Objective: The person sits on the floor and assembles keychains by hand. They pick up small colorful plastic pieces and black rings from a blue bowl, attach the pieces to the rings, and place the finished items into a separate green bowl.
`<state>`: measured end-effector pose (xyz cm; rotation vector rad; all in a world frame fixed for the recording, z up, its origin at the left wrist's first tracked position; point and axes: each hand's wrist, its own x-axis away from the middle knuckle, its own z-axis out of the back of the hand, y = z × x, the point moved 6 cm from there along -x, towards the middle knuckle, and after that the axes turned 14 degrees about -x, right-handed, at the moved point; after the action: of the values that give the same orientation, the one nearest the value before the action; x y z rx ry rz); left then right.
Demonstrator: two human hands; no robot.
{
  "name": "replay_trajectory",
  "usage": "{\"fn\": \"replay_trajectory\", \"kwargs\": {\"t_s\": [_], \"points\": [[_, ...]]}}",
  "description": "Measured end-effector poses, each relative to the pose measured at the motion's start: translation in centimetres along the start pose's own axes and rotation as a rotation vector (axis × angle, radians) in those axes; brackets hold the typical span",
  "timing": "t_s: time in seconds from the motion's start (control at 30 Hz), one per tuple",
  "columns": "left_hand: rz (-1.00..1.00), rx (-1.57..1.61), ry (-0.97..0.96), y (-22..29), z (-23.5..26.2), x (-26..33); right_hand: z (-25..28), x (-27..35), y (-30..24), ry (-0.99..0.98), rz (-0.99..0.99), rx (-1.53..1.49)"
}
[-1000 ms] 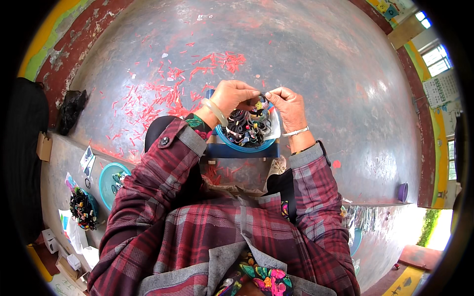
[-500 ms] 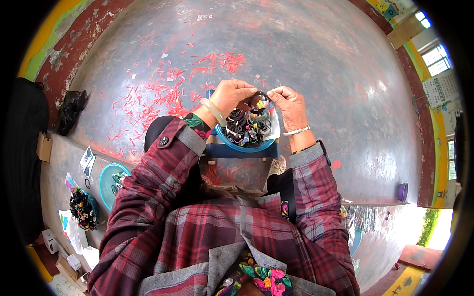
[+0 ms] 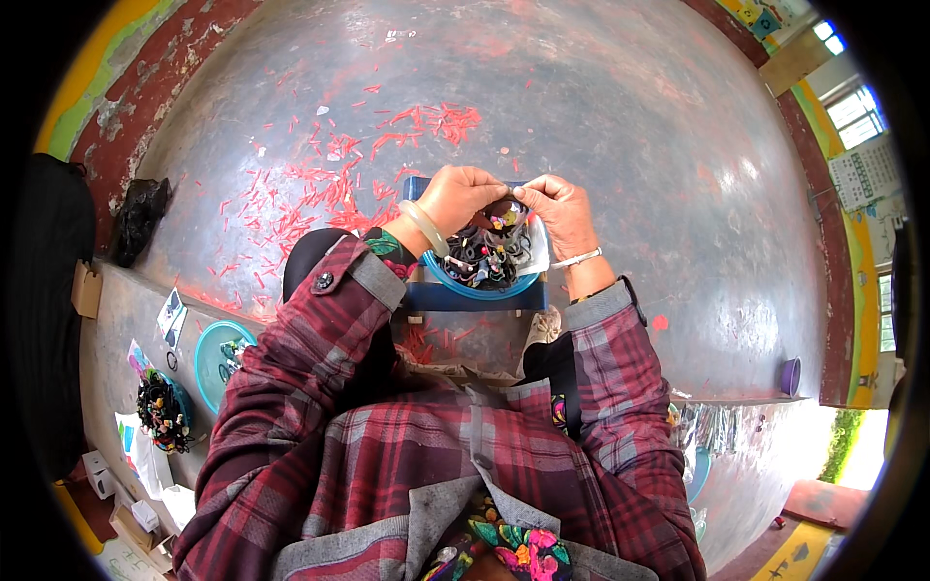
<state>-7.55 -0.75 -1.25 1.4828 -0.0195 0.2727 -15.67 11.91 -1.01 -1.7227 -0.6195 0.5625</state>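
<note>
My left hand [image 3: 455, 203] and my right hand [image 3: 564, 213] meet at their fingertips above a blue basin [image 3: 528, 282]. Both are closed in a pinch on what looks like a dark hair tie [image 3: 502, 207], with a small yellow charm hanging below the fingers. The exact grip is too small to make out. Heaped in the basin under my hands are black hair ties [image 3: 481, 263] with colourful beads and charms. The basin rests on a dark blue stool [image 3: 426, 298] between my knees, and a white sheet [image 3: 539, 247] shows at its right side.
Red scraps [image 3: 320, 194] litter the grey floor ahead and to the left. At my left are a turquoise basin [image 3: 201, 366], a heap of decorated hair ties [image 3: 163, 412] and a black plastic bag [image 3: 141, 218]. A purple bucket [image 3: 791, 377] stands far right.
My hands have come closer together, so the fingertips now meet. The right hand shifted slightly left, and the pinched hair tie hangs a little lower over the basin.
</note>
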Motion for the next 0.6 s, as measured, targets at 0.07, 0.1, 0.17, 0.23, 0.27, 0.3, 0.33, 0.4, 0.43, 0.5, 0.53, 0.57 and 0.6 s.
{"fn": "replay_trajectory", "kwargs": {"t_s": [0.07, 0.1, 0.17, 0.23, 0.27, 0.3, 0.33, 0.4, 0.43, 0.5, 0.53, 0.57, 0.6], "points": [[0.004, 0.022, -0.004, 0.2, 0.1, 0.1, -0.3, 0.2, -0.7, 0.008, 0.033, 0.028], [0.003, 0.039, -0.008, 0.3, 0.1, 0.2, -0.5, 0.3, -1.0, 0.014, 0.043, 0.029], [0.003, 0.065, -0.011, 0.3, 0.2, 0.1, -0.4, 0.3, -1.2, 0.023, 0.059, 0.069], [0.001, 0.08, -0.01, 0.2, 0.2, 0.1, 0.1, 0.2, -1.3, 0.03, 0.07, 0.147], [-0.007, 0.086, -0.006, 0.2, 0.4, 0.0, 0.3, 0.1, -1.1, 0.02, 0.051, 0.087], [-0.014, 0.091, -0.005, 0.3, 0.6, 0.0, 0.5, -0.1, -0.9, 0.012, 0.033, 0.028], [-0.022, 0.097, -0.003, 0.3, 0.7, -0.1, 0.6, -0.1, -0.8, 0.004, 0.014, -0.032], [-0.022, 0.116, 0.025, 0.1, 1.1, -0.3, 0.8, 0.0, -0.9, 0.006, -0.004, -0.062], [-0.022, 0.125, 0.042, 0.0, 1.3, -0.4, 0.7, 0.0, -0.9, 0.005, -0.013, -0.079], [-0.036, 0.148, 0.052, -0.1, 1.5, -0.4, 0.3, 0.1, -1.4, 0.008, 0.002, -0.112], [-0.043, 0.16, 0.057, -0.1, 1.6, -0.4, 0.2, 0.1, -1.6, 0.011, 0.009, -0.128], [-0.042, 0.142, 0.055, -0.1, 1.5, -0.5, -0.1, 0.2, -1.4, 0.0, 0.0, -0.12], [-0.041, 0.124, 0.054, -0.2, 1.3, -0.5, -0.5, 0.3, -1.3, -0.011, -0.009, -0.113]]}}
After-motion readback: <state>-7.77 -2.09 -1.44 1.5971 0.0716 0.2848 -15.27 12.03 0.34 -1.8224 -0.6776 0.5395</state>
